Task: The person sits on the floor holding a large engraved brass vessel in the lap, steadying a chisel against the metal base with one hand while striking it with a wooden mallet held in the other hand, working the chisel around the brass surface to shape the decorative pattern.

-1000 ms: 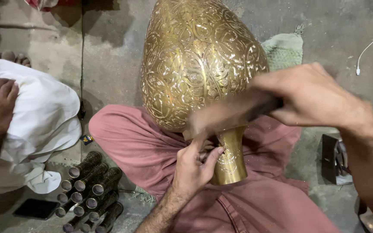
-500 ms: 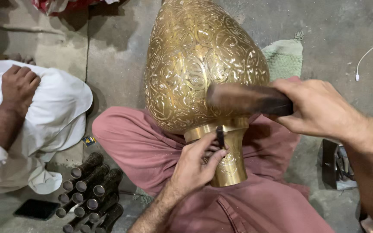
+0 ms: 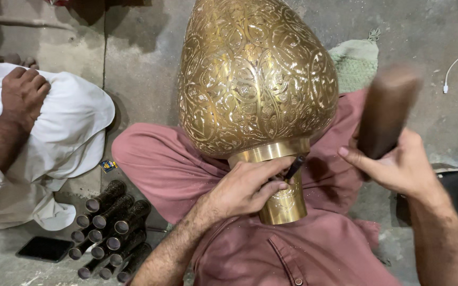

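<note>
Concrete floor [image 3: 144, 58] lies bare and grey around the engraved brass vessel [image 3: 255, 79] propped on a lap, left hand [image 3: 245, 188] pinching a chisel [image 3: 294, 167] at its neck, right hand [image 3: 398, 164] fisted around a wooden mallet [image 3: 385, 114].

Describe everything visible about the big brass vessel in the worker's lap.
The brass vessel is a large, bulbous, golden metal piece covered in dense engraved floral scrollwork. It narrows to a smoother cylindrical neck that points toward the wearer. It lies tilted across the maroon-clothed lap. The left hand grips the neck, pressing a thin dark chisel against it.
</note>
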A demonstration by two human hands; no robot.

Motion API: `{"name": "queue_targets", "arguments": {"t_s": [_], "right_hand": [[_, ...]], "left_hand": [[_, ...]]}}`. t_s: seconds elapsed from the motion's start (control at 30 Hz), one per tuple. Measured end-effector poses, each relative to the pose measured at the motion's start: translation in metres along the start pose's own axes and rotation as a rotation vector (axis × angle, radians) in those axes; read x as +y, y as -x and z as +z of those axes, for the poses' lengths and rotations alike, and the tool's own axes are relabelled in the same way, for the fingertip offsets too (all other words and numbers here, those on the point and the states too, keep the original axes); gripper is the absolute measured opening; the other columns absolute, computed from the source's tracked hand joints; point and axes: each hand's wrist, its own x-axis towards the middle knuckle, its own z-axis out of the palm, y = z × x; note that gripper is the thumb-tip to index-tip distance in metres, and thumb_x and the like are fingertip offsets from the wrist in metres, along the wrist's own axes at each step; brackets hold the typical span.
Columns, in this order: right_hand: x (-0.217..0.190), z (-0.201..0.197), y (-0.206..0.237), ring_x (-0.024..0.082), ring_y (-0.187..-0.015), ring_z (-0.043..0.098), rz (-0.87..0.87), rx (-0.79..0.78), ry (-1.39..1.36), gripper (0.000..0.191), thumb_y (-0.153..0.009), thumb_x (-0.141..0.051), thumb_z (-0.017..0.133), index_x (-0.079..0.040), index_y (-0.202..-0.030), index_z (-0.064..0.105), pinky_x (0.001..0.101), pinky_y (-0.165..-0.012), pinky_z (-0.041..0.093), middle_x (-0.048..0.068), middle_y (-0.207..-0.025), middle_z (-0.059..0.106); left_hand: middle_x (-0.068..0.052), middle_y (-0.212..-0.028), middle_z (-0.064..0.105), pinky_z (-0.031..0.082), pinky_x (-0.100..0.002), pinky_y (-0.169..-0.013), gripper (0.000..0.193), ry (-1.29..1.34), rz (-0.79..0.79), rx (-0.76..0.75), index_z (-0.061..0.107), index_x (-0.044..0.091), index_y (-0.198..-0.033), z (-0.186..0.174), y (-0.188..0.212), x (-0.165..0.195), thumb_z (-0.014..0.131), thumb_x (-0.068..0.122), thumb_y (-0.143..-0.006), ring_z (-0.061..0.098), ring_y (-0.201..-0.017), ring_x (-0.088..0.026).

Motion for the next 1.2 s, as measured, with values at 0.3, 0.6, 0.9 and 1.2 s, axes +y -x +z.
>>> {"name": "queue_targets", "arguments": {"t_s": [0.3, 0.6, 0.9, 1.2], "right_hand": [[0.014, -0.025, -0.019, 0.017, -0.055, 0.071, -0.13, -0.271, 0.516, 0.038, -0.083, -0.013, 0.068, -0.01, -0.12, 0.06, 0.0294, -0.058, 0.063, 0.011, -0.09, 0.073], [-0.114, -0.006, -0.082, 0.011, -0.057, 0.066, -0.014, -0.621, 1.153, 0.027, -0.091, -0.037, 0.069, -0.022, -0.111, 0.059, 0.0297, -0.045, 0.054, -0.004, -0.083, 0.066], [-0.188, 0.016, -0.108, 0.013, -0.066, 0.07, -0.044, -0.788, 1.355, 0.043, -0.093, -0.056, 0.062, -0.022, -0.119, 0.055, 0.0305, -0.054, 0.057, -0.004, -0.085, 0.068], [-0.153, 0.005, -0.1, 0.019, -0.067, 0.073, -0.13, -0.504, 1.287, 0.034, -0.088, -0.041, 0.069, -0.02, -0.112, 0.058, 0.0376, -0.054, 0.058, -0.003, -0.083, 0.067]], "left_hand": [[-0.02, -0.117, 0.073, 0.064, -0.038, -0.09, 0.043, 0.047, 0.076, 0.217, 0.056, 0.0, -0.138, 0.012, 0.014, -0.014, 0.071, 0.013, -0.099, 0.076, -0.106, -0.031], [-0.016, -0.104, 0.079, 0.067, -0.029, -0.08, 0.031, 0.241, -0.235, 0.561, 0.06, -0.006, -0.12, 0.053, 0.043, -0.007, 0.074, 0.011, -0.097, 0.08, -0.094, -0.019], [-0.013, -0.107, 0.08, 0.065, -0.027, -0.083, 0.026, 0.401, -0.264, 0.733, 0.06, -0.005, -0.117, 0.078, 0.048, -0.011, 0.075, 0.003, -0.098, 0.078, -0.096, -0.016], [-0.013, -0.11, 0.078, 0.065, -0.029, -0.088, 0.036, 0.381, -0.203, 0.644, 0.055, -0.004, -0.133, 0.065, 0.042, 0.0, 0.068, 0.002, -0.1, 0.078, -0.103, -0.018]]}}
